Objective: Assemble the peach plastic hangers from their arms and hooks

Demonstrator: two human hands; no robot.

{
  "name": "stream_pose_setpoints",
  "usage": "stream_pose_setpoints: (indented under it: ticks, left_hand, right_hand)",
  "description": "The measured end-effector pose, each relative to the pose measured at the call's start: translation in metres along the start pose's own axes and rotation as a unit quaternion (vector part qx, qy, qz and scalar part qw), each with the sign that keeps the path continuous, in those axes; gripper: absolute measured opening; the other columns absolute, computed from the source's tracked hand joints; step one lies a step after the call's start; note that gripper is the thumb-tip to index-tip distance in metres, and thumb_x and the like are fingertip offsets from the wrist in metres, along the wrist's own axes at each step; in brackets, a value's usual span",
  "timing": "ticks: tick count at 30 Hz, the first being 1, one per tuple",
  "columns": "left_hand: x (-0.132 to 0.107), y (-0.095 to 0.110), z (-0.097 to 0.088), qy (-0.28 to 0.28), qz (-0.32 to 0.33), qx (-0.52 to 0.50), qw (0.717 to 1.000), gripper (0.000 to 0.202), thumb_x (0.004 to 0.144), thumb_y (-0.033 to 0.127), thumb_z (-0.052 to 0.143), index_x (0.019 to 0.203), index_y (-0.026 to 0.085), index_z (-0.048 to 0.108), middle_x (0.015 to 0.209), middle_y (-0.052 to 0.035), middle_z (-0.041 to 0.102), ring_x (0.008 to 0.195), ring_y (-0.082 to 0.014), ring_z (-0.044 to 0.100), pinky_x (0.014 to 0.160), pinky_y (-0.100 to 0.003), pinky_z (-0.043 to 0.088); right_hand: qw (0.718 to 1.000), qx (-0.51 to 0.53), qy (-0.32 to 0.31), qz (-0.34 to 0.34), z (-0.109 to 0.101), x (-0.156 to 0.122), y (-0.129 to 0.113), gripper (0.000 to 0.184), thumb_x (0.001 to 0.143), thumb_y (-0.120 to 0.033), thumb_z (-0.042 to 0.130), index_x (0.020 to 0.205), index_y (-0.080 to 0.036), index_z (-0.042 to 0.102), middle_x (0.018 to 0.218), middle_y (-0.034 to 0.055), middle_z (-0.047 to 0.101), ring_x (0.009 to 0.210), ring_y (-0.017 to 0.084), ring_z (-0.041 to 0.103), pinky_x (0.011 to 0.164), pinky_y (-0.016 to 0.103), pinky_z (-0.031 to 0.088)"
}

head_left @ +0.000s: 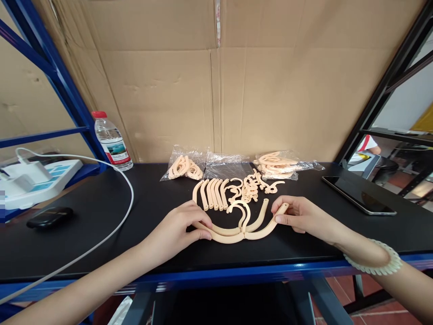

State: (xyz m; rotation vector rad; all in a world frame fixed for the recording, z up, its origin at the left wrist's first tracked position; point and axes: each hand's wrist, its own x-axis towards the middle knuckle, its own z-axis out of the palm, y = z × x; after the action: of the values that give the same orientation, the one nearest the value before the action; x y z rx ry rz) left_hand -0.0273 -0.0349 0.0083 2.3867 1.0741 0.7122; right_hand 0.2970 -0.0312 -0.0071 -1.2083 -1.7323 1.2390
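Two smooth, bowed, beige hangers (233, 239)

Single head-worn view, set above and behind the grip, facing forward and down over the left hand (186, 222) and right hand (302, 214). Range near; field wide, reaching beyond the grip to the cardboard wall (162, 99) and, nearer than it, past the blue table edge (257, 272).

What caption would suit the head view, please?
Left hand and right hand hold curved beige hanger pieces over a black tabletop.
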Motion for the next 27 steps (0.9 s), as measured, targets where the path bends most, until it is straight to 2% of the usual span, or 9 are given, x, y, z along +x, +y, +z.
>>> stream_pose_setpoints:
  ticks: [4, 9, 13, 17, 19, 21, 24, 27]
  left_hand:
    - [-0.001, -0.003, 0.000, -0.016, 0.043, 0.032, 0.998, 0.008, 0.086, 0.029, 0.066, 0.082, 0.022, 0.070, 0.079, -0.0019, 0.073, 0.081, -0.0194, 0.060, 0.076, -0.028, 0.047]
    - [-0.007, -0.005, 0.002, -0.014, 0.055, 0.114, 0.992, 0.010, 0.089, 0.029, 0.062, 0.086, 0.022, 0.068, 0.091, -0.0033, 0.069, 0.086, -0.0189, 0.061, 0.079, -0.030, 0.047]
    - [-0.013, -0.005, 0.003, -0.003, 0.058, 0.173, 0.983, 0.009, 0.090, 0.026, 0.059, 0.094, 0.022, 0.066, 0.098, -0.0038, 0.066, 0.091, -0.0194, 0.060, 0.080, -0.032, 0.047]
    - [-0.020, -0.001, 0.006, 0.026, 0.068, 0.234, 0.970, 0.012, 0.091, 0.021, 0.056, 0.100, 0.022, 0.063, 0.099, -0.0041, 0.065, 0.091, -0.0213, 0.059, 0.080, -0.036, 0.047]
    - [-0.023, 0.002, 0.009, 0.049, 0.081, 0.258, 0.961, 0.015, 0.090, 0.019, 0.055, 0.103, 0.021, 0.062, 0.102, -0.0052, 0.065, 0.092, -0.0224, 0.059, 0.079, -0.037, 0.047]
    - [-0.025, 0.005, 0.011, 0.069, 0.096, 0.270, 0.956, 0.018, 0.090, 0.018, 0.056, 0.107, 0.021, 0.061, 0.104, -0.0057, 0.065, 0.092, -0.0230, 0.059, 0.077, -0.037, 0.047]
    - [-0.028, 0.007, 0.013, 0.078, 0.111, 0.263, 0.955, 0.019, 0.089, 0.017, 0.058, 0.107, 0.022, 0.060, 0.106, -0.0049, 0.065, 0.095, -0.0224, 0.059, 0.079, -0.036, 0.047]
    - [-0.029, 0.007, 0.016, 0.082, 0.119, 0.253, 0.957, 0.018, 0.090, 0.018, 0.057, 0.107, 0.023, 0.060, 0.108, -0.0043, 0.064, 0.098, -0.0218, 0.059, 0.082, -0.036, 0.047]
  right_hand:
    - [0.991, -0.111, 0.023, -0.068, -0.003, 0.003, 0.001, 0.022, 0.078, -0.037, 0.073, 0.076, -0.018, 0.063, 0.073, 0.0001, 0.059, 0.067, 0.013, 0.054, 0.062, 0.026, 0.045]
    - [0.977, -0.177, 0.011, -0.117, -0.003, 0.006, 0.002, 0.021, 0.083, -0.041, 0.068, 0.082, -0.020, 0.064, 0.091, 0.0039, 0.064, 0.074, 0.015, 0.059, 0.063, 0.028, 0.045]
    - [0.961, -0.242, 0.024, -0.128, -0.002, 0.002, 0.001, 0.013, 0.085, -0.035, 0.065, 0.092, -0.023, 0.063, 0.103, 0.0041, 0.066, 0.084, 0.019, 0.062, 0.066, 0.031, 0.046]
    - [0.943, -0.295, 0.029, -0.150, 0.000, -0.005, 0.001, 0.009, 0.087, -0.029, 0.064, 0.095, -0.025, 0.063, 0.108, 0.0037, 0.065, 0.103, 0.022, 0.060, 0.084, 0.035, 0.048]
    - [0.935, -0.312, 0.027, -0.163, 0.000, -0.009, 0.003, 0.012, 0.087, -0.029, 0.063, 0.099, -0.027, 0.064, 0.114, 0.0039, 0.063, 0.110, 0.023, 0.058, 0.094, 0.037, 0.047]
    - [0.930, -0.324, 0.032, -0.167, -0.003, -0.013, 0.005, 0.018, 0.089, -0.030, 0.060, 0.106, -0.028, 0.063, 0.118, 0.0043, 0.062, 0.112, 0.023, 0.058, 0.098, 0.037, 0.046]
    - [0.922, -0.343, 0.078, -0.161, -0.017, -0.020, 0.013, 0.021, 0.090, -0.037, 0.057, 0.108, -0.028, 0.063, 0.119, 0.0055, 0.062, 0.112, 0.024, 0.059, 0.098, 0.039, 0.046]
    - [0.908, -0.357, 0.182, -0.124, -0.051, -0.031, 0.026, 0.029, 0.088, -0.047, 0.054, 0.107, -0.026, 0.062, 0.116, 0.0079, 0.065, 0.109, 0.028, 0.060, 0.093, 0.042, 0.048]
